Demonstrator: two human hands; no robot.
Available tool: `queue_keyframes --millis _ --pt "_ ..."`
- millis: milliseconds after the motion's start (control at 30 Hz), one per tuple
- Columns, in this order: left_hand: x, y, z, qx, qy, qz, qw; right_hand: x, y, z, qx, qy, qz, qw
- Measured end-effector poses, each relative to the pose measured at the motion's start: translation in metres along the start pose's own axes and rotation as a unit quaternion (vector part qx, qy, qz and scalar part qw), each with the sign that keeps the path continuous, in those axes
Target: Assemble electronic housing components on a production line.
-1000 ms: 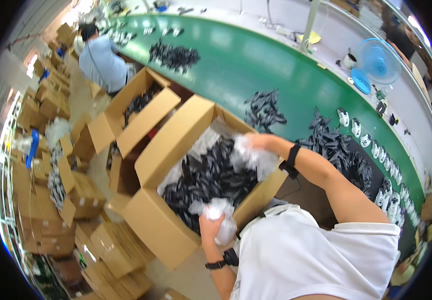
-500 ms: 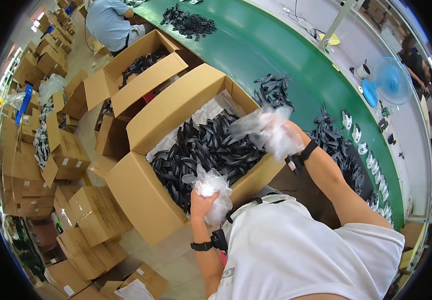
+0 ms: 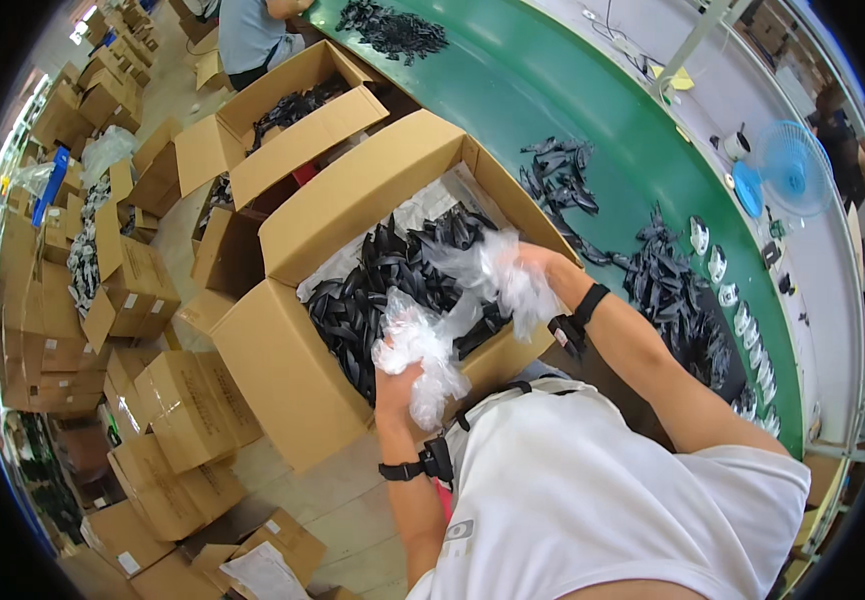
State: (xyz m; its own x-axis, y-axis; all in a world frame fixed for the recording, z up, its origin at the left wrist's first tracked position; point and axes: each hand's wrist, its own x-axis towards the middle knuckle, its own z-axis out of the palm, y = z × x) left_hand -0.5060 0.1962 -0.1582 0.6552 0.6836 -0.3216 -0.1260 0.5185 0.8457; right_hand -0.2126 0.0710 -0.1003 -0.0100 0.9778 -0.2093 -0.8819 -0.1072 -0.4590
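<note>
An open cardboard box (image 3: 358,200) stands in front of me, filled with curved black plastic parts (image 3: 383,265). My left hand (image 3: 398,385) is closed on a bunch of crumpled clear plastic film (image 3: 423,350) above the box's near side. At the right side of the box, my right hand (image 3: 538,265) grips more of the crumpled clear film (image 3: 503,280). The two bunches nearly meet over the black parts; whether they are one sheet or separate bags I cannot tell. Film partly hides the fingers of both hands.
A long green worktable (image 3: 493,85) curves along the right, with piles of black parts (image 3: 668,265) and a row of small white-and-clear pieces (image 3: 718,263). A blue fan (image 3: 793,170) stands beyond. Stacked cartons (image 3: 183,410) crowd the left. A person (image 3: 253,40) sits at the far end.
My right hand has come left and lower over the box with its film, closer to my left hand. My left hand's film has spread somewhat. The whole view has shifted slightly.
</note>
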Motion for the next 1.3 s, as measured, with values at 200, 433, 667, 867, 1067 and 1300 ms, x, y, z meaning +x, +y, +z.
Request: queue_keyframes --millis 200,433,667,867,1067,1300 --pt "-0.011 0.002 -0.02 0.018 0.01 -0.013 1.0 0.012 0.027 -0.05 0.13 -0.033 -0.045 0.99" --pt "-0.043 0.021 0.025 0.323 0.077 0.218 0.918 0.01 0.038 -0.009 -0.167 0.022 -0.173 0.97" --pt "-0.04 0.036 0.038 0.323 0.033 0.198 0.925 0.047 0.047 0.013 -0.281 -0.067 0.033 0.957" --pt "-0.031 0.04 0.046 0.341 -0.035 0.175 0.923 0.062 0.083 0.077 -0.593 0.182 -0.12 0.775" --pt "-0.026 -0.011 0.024 0.061 -0.165 -0.059 0.983 0.039 0.108 0.078 -0.618 0.31 -0.427 0.582" --pt "-0.066 0.006 0.067 0.347 -0.301 0.193 0.867 -0.041 0.146 0.071 -0.678 0.352 -0.335 0.551"
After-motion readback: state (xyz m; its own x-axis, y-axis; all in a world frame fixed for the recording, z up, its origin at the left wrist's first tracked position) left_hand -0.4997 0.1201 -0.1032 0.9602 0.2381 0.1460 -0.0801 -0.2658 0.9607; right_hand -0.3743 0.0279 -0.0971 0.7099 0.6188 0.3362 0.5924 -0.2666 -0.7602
